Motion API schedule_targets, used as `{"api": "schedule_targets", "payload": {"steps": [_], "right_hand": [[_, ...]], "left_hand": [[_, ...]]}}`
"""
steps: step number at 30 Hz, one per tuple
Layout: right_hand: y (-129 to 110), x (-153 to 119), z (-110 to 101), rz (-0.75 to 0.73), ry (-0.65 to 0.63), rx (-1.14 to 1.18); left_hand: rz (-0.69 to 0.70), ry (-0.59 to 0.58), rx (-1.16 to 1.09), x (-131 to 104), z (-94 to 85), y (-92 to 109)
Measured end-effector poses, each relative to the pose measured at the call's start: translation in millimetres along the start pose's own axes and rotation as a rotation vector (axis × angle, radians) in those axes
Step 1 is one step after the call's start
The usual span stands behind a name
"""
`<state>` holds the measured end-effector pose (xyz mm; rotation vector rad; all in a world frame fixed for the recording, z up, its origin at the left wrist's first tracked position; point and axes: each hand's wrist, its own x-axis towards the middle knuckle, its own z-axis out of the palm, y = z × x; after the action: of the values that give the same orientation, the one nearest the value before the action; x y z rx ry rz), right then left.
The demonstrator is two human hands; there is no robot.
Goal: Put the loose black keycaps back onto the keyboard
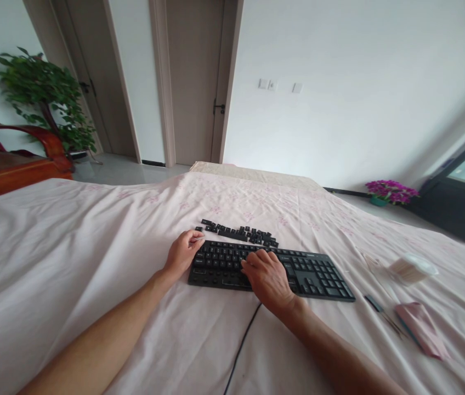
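A black keyboard (315, 272) lies on the pale cloth, with several keycaps off its lower rows at the left. My left hand (183, 252) is at the keyboard's upper left corner, its fingers pinched on a thin white stick that looks like a cotton swab (200, 238). Over the middle of the keys, my right hand (267, 277) is curled with thumb and fingers drawn together; its fingertips are mostly hidden, so what they grip cannot be made out. Loose black keycaps (232, 235) lie in uneven rows just behind the keyboard.
To the right are a clear tub of cotton swabs (411, 269), tweezers or a similar thin tool (384, 315) and a folded pink cloth (421, 329). The keyboard's cable (243, 340) runs toward me. Beyond stand a wooden chair (18, 164), a plant (43, 93) and purple flowers (392, 191).
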<state>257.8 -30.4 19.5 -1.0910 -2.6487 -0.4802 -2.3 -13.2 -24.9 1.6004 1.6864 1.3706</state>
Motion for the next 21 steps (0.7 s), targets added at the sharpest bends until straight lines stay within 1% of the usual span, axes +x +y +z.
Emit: {"api": "schedule_targets", "payload": {"steps": [5, 10, 13, 15, 17, 19, 21], "right_hand": [[-6.7, -2.0, -3.3, -0.04, -0.017, -0.068], [-15.3, -5.8, -6.1, -0.072, -0.07, -0.121], [-13.7, -4.4, -9.4, -0.085, -0.089, -0.109], [-5.6, 1.4, -13.9, -0.083, -0.111, -0.049], [8.7, 12.8, -17.7, -0.044, -0.115, 0.056], [27.0, 30.0, -16.7, 0.057, -0.072, 0.167], [45.8, 51.5, -8.6, 0.192, -0.024, 0.229]], "left_hand": [[0.005, 0.004, 0.003, -0.2, 0.8, -0.2], [0.014, 0.001, 0.017, -0.6, 1.5, 0.8], [0.01, -0.004, 0.016, -0.7, 1.6, 1.4], [0.001, -0.004, 0.009, -0.7, 1.4, 2.1], [-0.01, -0.005, 0.006, -0.7, 1.0, 3.4], [-0.022, -0.011, 0.002, -0.7, 0.4, 5.0], [-0.03, -0.02, -0.006, -0.7, -0.4, 6.2]]}}
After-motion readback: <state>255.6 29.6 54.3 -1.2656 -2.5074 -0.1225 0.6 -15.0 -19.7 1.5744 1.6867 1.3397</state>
